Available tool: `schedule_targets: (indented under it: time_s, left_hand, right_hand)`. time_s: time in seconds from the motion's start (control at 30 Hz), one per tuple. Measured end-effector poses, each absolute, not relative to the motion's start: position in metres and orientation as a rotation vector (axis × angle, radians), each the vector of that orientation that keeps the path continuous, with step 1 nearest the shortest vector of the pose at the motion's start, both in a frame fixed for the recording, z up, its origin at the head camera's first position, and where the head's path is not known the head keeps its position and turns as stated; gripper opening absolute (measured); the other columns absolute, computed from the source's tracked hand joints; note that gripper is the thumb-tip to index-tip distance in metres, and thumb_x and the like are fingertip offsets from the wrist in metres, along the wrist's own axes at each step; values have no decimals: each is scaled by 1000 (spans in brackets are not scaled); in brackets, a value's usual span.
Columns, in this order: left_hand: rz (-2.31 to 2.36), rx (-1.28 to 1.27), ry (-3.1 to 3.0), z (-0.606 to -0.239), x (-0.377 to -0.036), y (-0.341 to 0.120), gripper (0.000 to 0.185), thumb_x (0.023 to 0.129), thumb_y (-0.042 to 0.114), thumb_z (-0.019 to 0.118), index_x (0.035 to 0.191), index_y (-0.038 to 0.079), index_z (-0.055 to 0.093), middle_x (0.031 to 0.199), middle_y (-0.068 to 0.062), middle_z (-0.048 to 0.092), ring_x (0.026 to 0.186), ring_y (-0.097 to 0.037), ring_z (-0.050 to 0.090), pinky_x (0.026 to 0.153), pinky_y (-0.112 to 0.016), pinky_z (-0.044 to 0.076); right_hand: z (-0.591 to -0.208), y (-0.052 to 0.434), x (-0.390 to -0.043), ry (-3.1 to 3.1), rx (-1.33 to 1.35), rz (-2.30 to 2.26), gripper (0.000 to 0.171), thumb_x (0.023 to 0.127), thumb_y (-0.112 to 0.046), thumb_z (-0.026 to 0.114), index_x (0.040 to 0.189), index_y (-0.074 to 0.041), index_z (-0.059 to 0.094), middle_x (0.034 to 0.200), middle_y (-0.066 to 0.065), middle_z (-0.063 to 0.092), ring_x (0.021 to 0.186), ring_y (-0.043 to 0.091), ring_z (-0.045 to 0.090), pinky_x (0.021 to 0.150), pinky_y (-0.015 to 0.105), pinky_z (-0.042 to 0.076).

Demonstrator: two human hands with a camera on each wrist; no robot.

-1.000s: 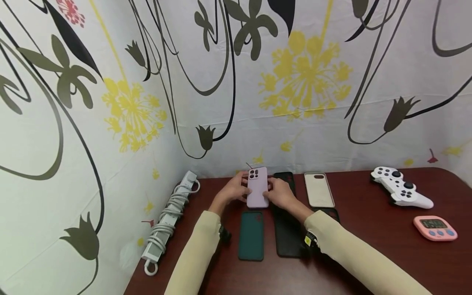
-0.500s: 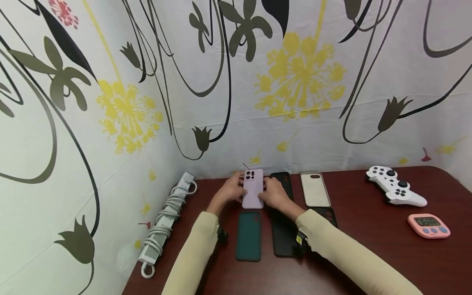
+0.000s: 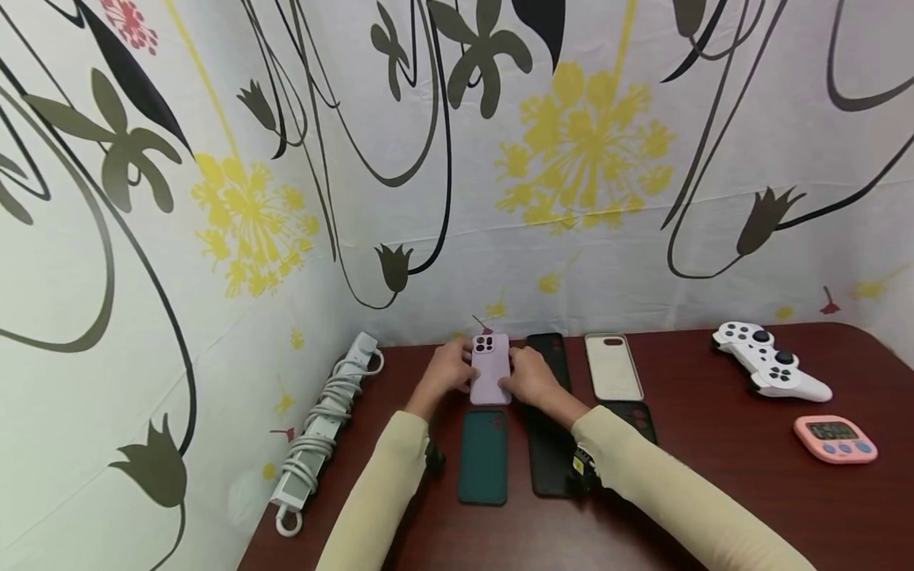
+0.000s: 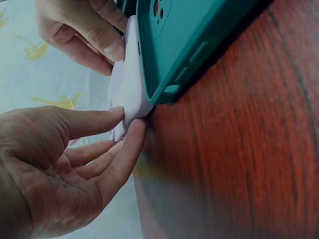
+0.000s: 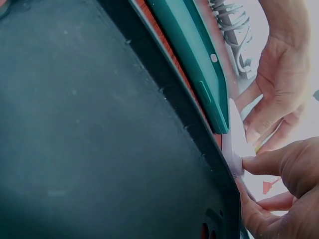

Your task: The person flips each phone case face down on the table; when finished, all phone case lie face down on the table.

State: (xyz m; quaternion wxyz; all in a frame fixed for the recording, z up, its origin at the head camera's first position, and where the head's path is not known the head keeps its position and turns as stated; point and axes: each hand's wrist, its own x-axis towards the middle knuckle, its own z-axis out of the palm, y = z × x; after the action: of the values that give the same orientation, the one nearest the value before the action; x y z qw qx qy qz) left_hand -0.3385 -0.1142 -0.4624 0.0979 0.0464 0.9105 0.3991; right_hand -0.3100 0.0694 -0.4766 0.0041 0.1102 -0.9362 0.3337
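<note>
Lilac phone (image 3: pixel 489 368) lies camera side up on the table (image 3: pixel 714 492), pinched at its long edges between the left hand (image 3: pixel 448 370) and right hand (image 3: pixel 529 377), fingertips curled onto it; just behind the fingers toward the person lies a green case (image 3: pixel 484 455), a black case (image 3: pixel 549 452) under the right wrist; beyond the right fingers, a cream case (image 3: pixel 613 365); well right, a controller (image 3: pixel 771 361) and pink timer (image 3: pixel 835 438); left of the left hand, a power strip (image 3: pixel 324 420). No writing is legible. Left wrist view alone shows fingertips (image 4: pixel 130 137) touching the phone's corner at the table.
</note>
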Motion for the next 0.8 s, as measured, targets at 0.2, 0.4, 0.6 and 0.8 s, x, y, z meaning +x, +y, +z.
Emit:
schedule_targets:
  time_s: [0.2, 0.4, 0.6, 0.8]
  left_hand:
    - [1179, 107, 2689, -463, -339, -115, 52, 94, -1, 76, 143, -1, 59, 134, -21, 65, 111, -36, 71, 66, -39, 66]
    - [1164, 98, 2700, -462, -339, -117, 53, 93, -1, 76, 144, 0, 59, 134, -21, 65, 110, -35, 71, 65, -38, 66]
    - [1150, 80, 2710, -463, -340, -118, 51, 93, -1, 75, 142, 1, 60, 134, -20, 66, 108, -33, 71, 64, -37, 66]
    - [1014, 133, 2821, -460, -339, -117, 52, 91, 3, 79, 140, 0, 61, 128, -18, 68, 102, -30, 69, 73, -39, 65]
  right_hand:
    - [-477, 68, -314, -2944, 411, 1019, 25, 88, -11, 82, 105, 4, 72, 89, 14, 71, 75, 21, 64, 67, 36, 55]
    - [-477, 68, -316, -2973, 423, 1036, 30, 90, -14, 84, 110, 4, 71, 94, 14, 73, 78, 22, 67, 69, 37, 58]
    - [-476, 65, -316, -2980, 415, 1022, 32, 90, -14, 84, 113, 4, 71, 92, 13, 72, 78, 21, 67, 70, 38, 58]
    - [-476, 73, -316, -2922, 429, 1043, 31, 89, -13, 82, 112, 5, 73, 96, 15, 74, 80, 23, 66, 73, 41, 57]
